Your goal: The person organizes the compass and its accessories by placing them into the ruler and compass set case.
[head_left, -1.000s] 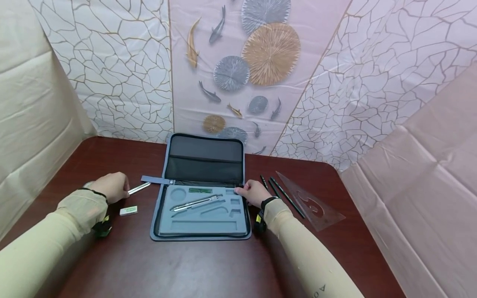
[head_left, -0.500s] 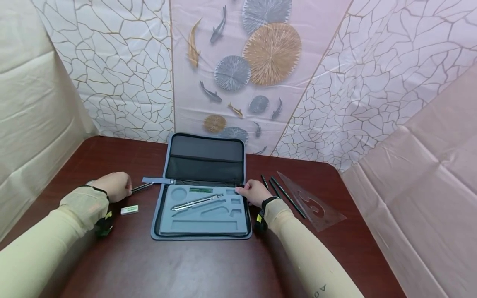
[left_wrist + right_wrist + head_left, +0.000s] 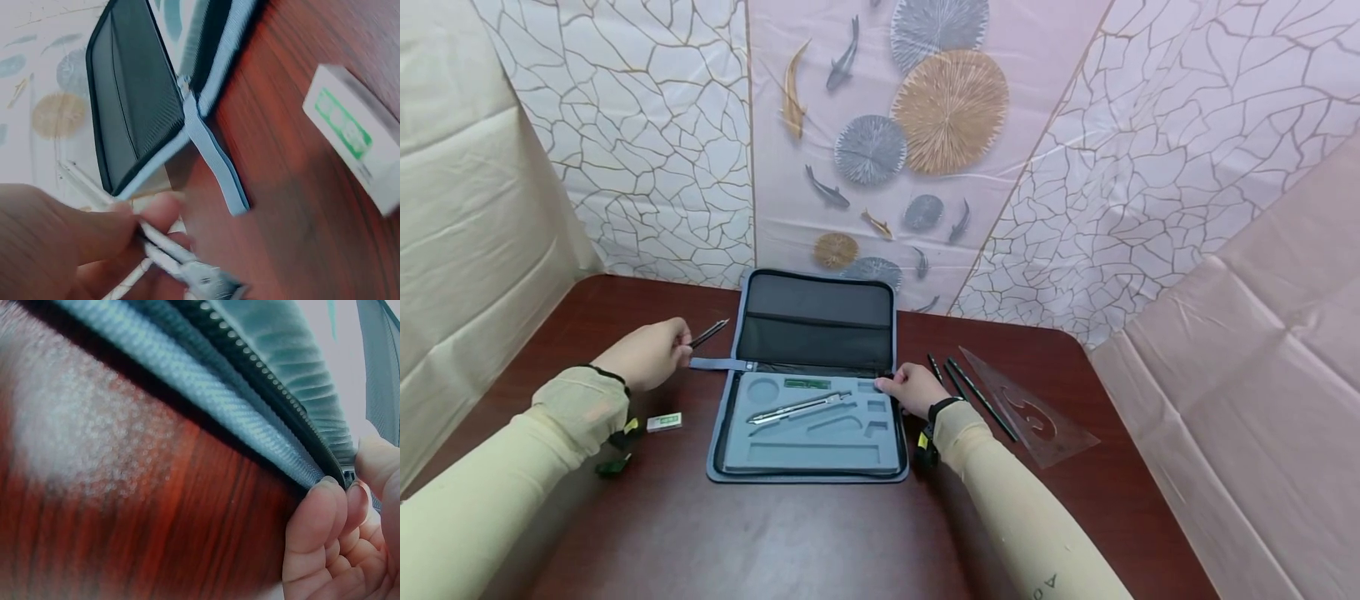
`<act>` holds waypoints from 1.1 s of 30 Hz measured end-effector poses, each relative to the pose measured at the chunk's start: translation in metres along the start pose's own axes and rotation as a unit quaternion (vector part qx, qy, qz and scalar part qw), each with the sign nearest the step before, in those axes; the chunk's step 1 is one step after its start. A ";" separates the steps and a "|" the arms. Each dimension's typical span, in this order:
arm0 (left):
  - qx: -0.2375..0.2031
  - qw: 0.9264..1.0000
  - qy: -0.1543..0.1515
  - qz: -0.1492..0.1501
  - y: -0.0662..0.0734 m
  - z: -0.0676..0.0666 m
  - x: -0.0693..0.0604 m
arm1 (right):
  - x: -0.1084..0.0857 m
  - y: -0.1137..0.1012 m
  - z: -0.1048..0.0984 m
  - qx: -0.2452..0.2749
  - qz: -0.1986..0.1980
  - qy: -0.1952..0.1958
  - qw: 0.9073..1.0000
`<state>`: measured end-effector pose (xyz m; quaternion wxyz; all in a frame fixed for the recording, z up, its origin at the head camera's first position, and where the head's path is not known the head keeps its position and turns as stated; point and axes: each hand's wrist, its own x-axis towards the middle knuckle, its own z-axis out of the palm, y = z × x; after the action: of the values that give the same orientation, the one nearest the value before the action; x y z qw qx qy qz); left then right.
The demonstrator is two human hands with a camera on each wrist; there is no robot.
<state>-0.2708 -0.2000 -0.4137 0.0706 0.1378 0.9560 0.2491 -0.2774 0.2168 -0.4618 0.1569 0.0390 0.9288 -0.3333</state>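
My left hand point(image 3: 651, 354) is raised over the left of the table, pinching a slim metal drawing compass point(image 3: 710, 332). In the left wrist view its two legs point(image 3: 165, 245) run side by side from the fingertips to a grey head. A blue zip case point(image 3: 715, 467) lies unfolded mid-table, its grey-blue moulded tray point(image 3: 808, 461) facing up. Another silver compass point(image 3: 797, 408) and a small green-labelled lead case point(image 3: 807, 384) lie in the tray. My right hand point(image 3: 917, 390) grips the case's right edge near the fold, the thumb over the tray's corner.
A white eraser with a green label point(image 3: 664, 422) lies left of the case, below its blue strap point(image 3: 715, 364). Dark green pencils point(image 3: 981, 398) and a clear set square point(image 3: 1037, 417) lie on the right. Patterned cloth hangs behind the table point(image 3: 820, 533).
My left hand has lifted the compass up and to the right, past the strap, and its tip now points up toward the lid. The right hand has kept its hold on the case edge.
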 end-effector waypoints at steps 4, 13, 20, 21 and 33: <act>-0.024 0.999 0.036 0.009 0.007 0.000 0.003 | 0.002 -0.001 0.000 -0.002 -0.002 0.001 1.000; -0.101 0.993 0.063 0.015 0.023 0.001 0.003 | 0.003 -0.001 0.001 -0.002 0.001 0.007 1.000; -0.235 0.971 0.047 0.009 0.037 0.002 0.001 | 0.003 0.000 0.002 -0.004 0.002 0.008 1.000; -0.259 0.965 0.040 0.007 0.039 0.002 0.001 | 0.003 0.001 0.002 -0.004 0.003 0.008 1.000; -0.271 0.962 0.033 0.026 0.068 0.017 0.007 | 0.001 0.003 0.000 0.008 -0.009 0.009 1.000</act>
<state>-0.2582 -0.1333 -0.3948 0.0671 0.1303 0.8506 0.5050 -0.2782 0.2191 -0.4639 0.1446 0.0347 0.9278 -0.3422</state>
